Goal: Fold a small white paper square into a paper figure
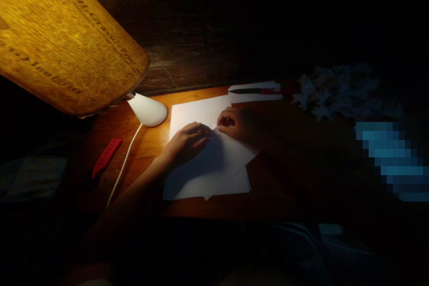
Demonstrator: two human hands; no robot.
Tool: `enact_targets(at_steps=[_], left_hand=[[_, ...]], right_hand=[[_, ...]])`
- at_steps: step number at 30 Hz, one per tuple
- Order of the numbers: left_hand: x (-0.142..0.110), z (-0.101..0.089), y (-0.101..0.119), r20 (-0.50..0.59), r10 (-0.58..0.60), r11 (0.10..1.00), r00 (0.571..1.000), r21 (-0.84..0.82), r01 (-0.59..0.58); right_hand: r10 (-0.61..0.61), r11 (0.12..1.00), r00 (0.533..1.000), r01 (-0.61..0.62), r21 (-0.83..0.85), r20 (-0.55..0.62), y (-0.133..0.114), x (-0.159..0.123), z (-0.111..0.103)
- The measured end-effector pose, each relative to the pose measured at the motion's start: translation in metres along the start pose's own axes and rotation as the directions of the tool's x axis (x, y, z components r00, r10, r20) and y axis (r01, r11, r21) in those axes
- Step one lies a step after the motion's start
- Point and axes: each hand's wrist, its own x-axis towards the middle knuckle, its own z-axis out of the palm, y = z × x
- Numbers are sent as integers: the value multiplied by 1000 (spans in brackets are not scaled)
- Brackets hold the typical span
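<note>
A small folded piece of white paper is between my two hands, above a stack of white paper sheets. My left hand reaches in from the left, its fingers bent and closed on the small piece's left side. From the right, my right hand pinches the same piece between thumb and fingers. Shadow hides most of the right wrist and forearm. The top sheet lies turned at an angle across the others; one corner points toward me. How the small piece is folded is too small to tell.
A lamp with a printed yellow shade and white base leans over the wooden table. Its white cord runs forward. A red-handled object lies left. Behind are a red-and-black knife on paper and a pile of folded papers.
</note>
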Motion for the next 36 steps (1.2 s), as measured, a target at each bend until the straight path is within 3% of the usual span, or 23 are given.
enact_targets(at_steps=[14, 36], left_hand=[[2, 0, -3, 31, 58, 998, 998, 11, -58], [1, 2, -6, 52, 21, 1000, 998, -4, -20]], right_hand=[[21, 1000, 999, -22, 19, 25, -3, 0, -2], [38, 999, 998, -39, 16, 42, -5, 0, -3]])
